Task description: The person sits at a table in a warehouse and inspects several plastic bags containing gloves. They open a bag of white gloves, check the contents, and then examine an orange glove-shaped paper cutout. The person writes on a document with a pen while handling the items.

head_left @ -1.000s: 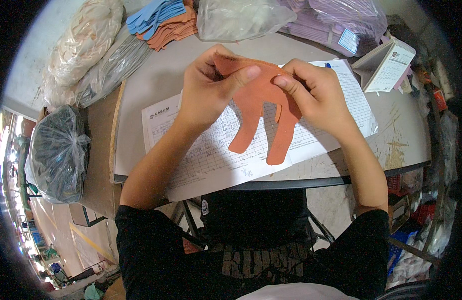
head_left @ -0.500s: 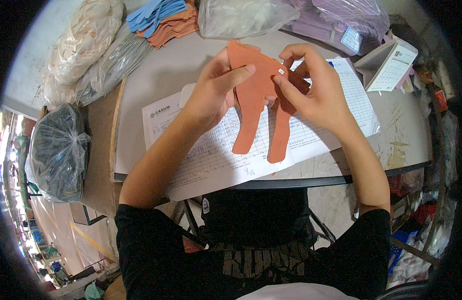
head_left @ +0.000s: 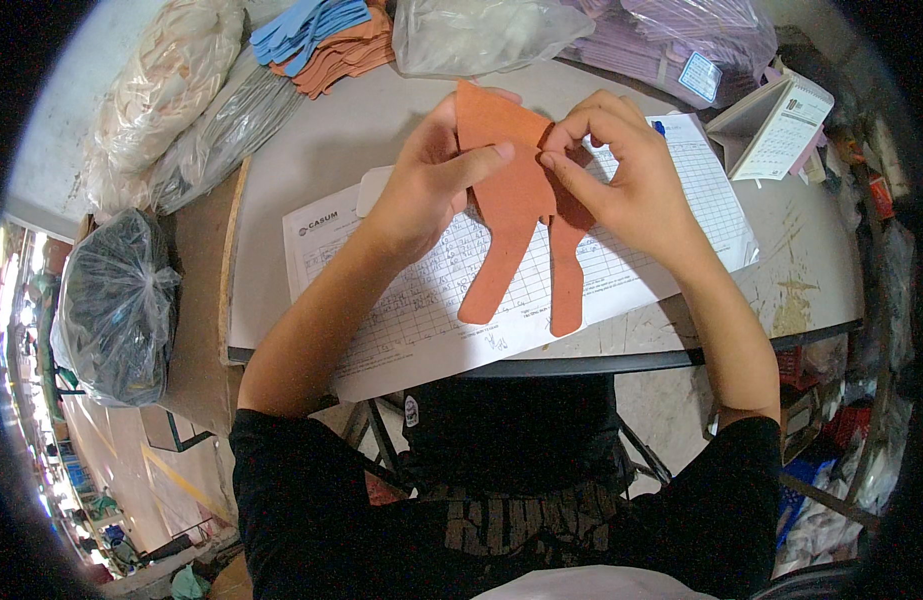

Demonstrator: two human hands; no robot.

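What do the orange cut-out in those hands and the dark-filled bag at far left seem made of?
Orange cut-out: matte, perhaps leather or a synthetic lookalike, judging by its bending and clean-cut edges.
Bag: apparently thin, glossy plastic, being see-through and creased with highlights.

We counted 2 hands (head_left: 426,190), 2 dangling orange strips (head_left: 497,275), 1 desk (head_left: 331,130), 1 calendar (head_left: 784,128), 1 blue stack (head_left: 309,35) and at least 4 bags (head_left: 118,310).
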